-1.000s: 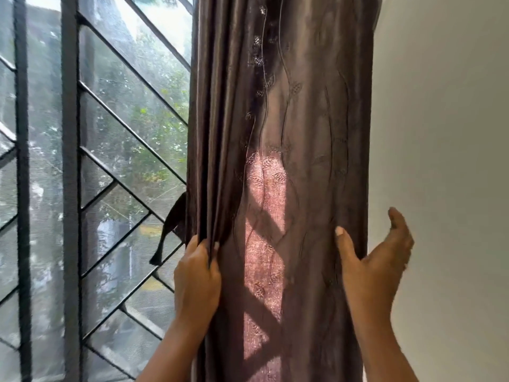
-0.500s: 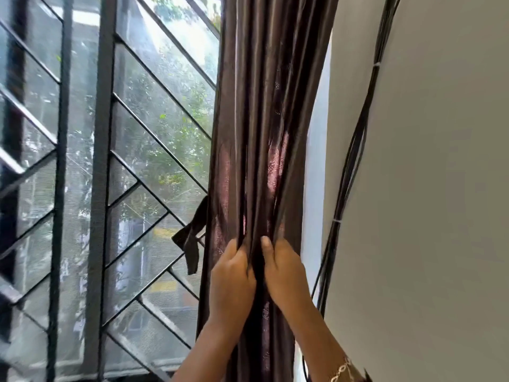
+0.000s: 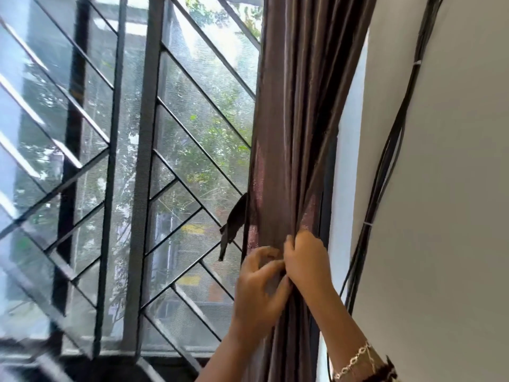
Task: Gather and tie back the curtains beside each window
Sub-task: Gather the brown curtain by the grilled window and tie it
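Beside the wall (image 3: 454, 188), both hands bunch the curtain (image 3: 292, 133).

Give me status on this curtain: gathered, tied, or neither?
Gathered, not tied. The curtain is bunched into a narrow column beside the window grille. In hand: the right hand clamps the folds, and the left hand works at the bunch with fingers curled. Left: the dark tie-back strip hangs loose at the curtain's left edge, not wrapped around it. Other windows are out of view.
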Available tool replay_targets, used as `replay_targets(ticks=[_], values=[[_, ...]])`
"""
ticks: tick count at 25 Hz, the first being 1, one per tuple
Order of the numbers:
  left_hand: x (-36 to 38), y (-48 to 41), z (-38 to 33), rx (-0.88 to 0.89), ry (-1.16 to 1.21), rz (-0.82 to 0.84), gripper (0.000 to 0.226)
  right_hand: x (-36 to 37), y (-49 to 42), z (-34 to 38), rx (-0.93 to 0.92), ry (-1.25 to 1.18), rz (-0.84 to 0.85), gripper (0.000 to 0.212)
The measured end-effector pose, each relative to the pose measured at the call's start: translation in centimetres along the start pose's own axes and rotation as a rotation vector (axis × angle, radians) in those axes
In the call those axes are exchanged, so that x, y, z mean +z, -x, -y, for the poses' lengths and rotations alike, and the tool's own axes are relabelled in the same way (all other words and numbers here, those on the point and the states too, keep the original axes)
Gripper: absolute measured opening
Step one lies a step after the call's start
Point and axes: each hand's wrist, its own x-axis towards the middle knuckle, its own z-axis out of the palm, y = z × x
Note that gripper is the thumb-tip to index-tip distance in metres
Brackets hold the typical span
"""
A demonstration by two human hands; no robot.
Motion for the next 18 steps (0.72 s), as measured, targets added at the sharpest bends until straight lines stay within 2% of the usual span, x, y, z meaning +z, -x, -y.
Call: replay_targets(ticks=[2,4,5,7,10,12,14,16,18], values=[[-0.7,-0.4,0.3,-0.101,0.077,-0.181,0.02,0.0,0.1,-0.1,-0.001,-0.02,-0.005,0.027],[-0.9,-1.8,1.3,-0.299,0.075,-0.327,0.018,0.1,0.5,0.0,-0.022,-0.035,-0.011,0.034],[-0.9,-2.6,1.9,-0.42,0.047,-0.308,0.024,0.1,0.7,-0.1,-0.032,-0.042,-0.014,0.035],[-0.8,-3.5,3.3,-0.62,0.014,-0.141,0.042,-0.1,0.9,-0.3,-0.051,-0.05,-0.009,0.03],[-0.7,-4.7,4.6,-0.748,0.173,0.051,0.059,-0.7,1.0,-0.8,-0.064,-0.07,0.013,0.024],[-0.8,-5.9,4.3,-0.753,0.279,0.017,0.057,-1.1,1.0,-1.1,-0.058,-0.086,0.03,0.024],[-1.1,-7.0,3.8,-0.677,0.205,-0.191,0.048,-1.5,1.1,-1.4,-0.051,-0.083,0.03,0.023],[-1.6,-7.5,3.2,-0.506,0.138,-0.353,0.049,-1.8,1.2,-1.5,-0.062,-0.059,0.007,0.024],[-1.9,-8.3,2.8,-0.392,0.301,-0.266,0.033,-1.7,1.3,-1.3,-0.077,-0.01,-0.02,0.025]])
